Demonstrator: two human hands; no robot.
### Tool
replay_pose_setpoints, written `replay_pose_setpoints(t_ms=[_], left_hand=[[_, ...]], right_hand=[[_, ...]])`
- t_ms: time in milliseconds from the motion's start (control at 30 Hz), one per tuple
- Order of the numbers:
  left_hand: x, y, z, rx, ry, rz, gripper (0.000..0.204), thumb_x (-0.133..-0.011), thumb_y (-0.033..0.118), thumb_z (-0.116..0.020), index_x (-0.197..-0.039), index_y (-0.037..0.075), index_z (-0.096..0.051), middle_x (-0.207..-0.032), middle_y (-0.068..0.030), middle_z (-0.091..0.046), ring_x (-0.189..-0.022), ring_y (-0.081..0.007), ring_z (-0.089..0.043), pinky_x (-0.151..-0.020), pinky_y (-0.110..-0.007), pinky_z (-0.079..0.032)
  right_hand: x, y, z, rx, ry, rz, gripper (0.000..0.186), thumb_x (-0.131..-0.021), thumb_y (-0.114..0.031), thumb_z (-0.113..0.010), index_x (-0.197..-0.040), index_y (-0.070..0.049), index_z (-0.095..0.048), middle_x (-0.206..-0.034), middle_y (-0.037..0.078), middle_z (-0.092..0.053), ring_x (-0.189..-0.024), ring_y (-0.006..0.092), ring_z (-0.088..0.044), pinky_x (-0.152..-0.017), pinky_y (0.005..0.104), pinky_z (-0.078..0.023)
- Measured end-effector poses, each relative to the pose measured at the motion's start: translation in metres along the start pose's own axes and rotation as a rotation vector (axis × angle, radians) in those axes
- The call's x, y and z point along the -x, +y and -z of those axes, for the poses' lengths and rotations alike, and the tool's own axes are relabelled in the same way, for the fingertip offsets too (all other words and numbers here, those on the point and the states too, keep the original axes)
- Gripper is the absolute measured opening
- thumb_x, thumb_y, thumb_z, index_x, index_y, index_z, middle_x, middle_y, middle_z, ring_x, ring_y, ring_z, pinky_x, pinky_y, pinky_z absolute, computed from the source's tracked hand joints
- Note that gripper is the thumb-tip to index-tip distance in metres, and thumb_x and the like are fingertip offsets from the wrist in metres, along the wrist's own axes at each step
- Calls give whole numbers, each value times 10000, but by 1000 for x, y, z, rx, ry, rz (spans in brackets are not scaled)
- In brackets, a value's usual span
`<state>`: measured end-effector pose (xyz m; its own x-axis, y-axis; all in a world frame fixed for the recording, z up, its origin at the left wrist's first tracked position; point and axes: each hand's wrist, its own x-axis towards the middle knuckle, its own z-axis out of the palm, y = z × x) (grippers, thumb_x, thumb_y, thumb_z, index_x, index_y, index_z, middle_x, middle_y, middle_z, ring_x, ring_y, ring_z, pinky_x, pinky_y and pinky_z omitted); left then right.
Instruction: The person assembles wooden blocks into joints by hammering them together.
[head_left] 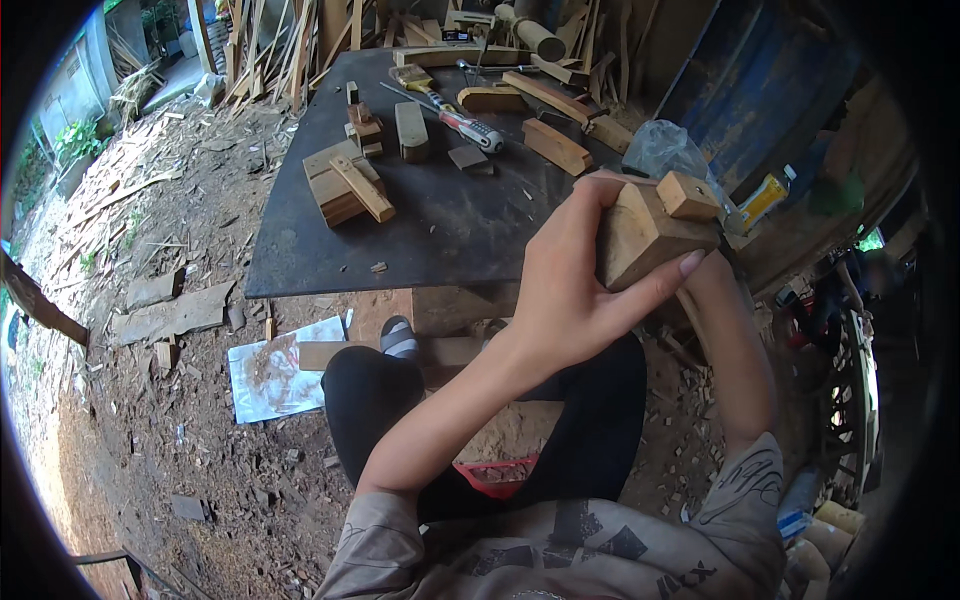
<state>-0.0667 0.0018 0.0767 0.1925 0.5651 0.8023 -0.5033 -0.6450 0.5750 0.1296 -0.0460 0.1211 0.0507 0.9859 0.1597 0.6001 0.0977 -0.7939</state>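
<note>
Raised over the table's right front edge is a wooden block (640, 235), pale brown with angled faces. My left hand (575, 270) is closed around it, its thumb stretched along the lower edge. A smaller wooden cube (688, 196) with a dark spot on one face sits against the block's upper right. My right forearm (742, 360) rises from the lower right to just behind the block. Little more than the wrist of my right hand (712, 278) shows there, and its fingers are hidden by the block and my left thumb.
On the dark table (450, 235) lie stacked wood pieces (335, 190), a screwdriver (470, 130), a brush (412, 77) and several offcuts. A clear plastic bag (665, 150) and a yellow bottle (765, 200) are at the right. A white sheet (275, 375) lies on the chip-strewn ground.
</note>
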Motion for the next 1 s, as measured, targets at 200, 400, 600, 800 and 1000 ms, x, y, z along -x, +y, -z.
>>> replay_pose_setpoints(t_ms=[200, 400, 600, 800, 1000], left_hand=[[-9, -21, 13, -58, 5, 17, 579, -849, 290, -888, -1173, -28, -529, -1033, -161, -733, -961, -174, -718, -838, -310, -572], [-32, -45, 25, 132, 211, 128, 495, -869, 303, -868, -1110, -22, -583, -974, -141, -728, -900, -156, -703, -797, -283, -560], [-49, -55, 40, 169, 387, 158, 369, -957, 276, -791, -1151, -4, -650, -1066, -67, -720, -956, -94, -663, -880, -246, -517], [-47, -53, 41, 187, 405, 142, 440, -901, 271, -849, -1091, -30, -590, -1004, -95, -686, -885, -113, -651, -816, -253, -530], [-47, -48, 37, 115, 388, 144, 417, -909, 254, -842, -1088, -24, -588, -1017, -96, -685, -911, -112, -649, -833, -250, -525]], right_hand=[[-63, 40, 2, -212, -228, -43, 430, -997, -239, -661, -1412, -145, -603, -1331, 50, -652, -1187, 170, -641, -958, 320, -556], [-81, 39, -4, 750, -33, 220, 356, -928, -256, -681, -1223, -59, -660, -1082, 159, -751, -1037, 332, -723, -879, 443, -582], [-75, 27, -10, 1035, -63, 193, 263, -955, -241, -631, -1152, -67, -654, -1010, 155, -744, -977, 373, -708, -858, 486, -569], [-68, 20, -12, 1034, -48, 134, 320, -980, -342, -642, -1174, -88, -654, -939, 139, -725, -931, 339, -706, -815, 466, -553], [-70, 15, -14, 1092, 57, -11, 435, -941, -502, -672, -993, -73, -721, -893, 125, -747, -884, 316, -733, -769, 447, -568]])
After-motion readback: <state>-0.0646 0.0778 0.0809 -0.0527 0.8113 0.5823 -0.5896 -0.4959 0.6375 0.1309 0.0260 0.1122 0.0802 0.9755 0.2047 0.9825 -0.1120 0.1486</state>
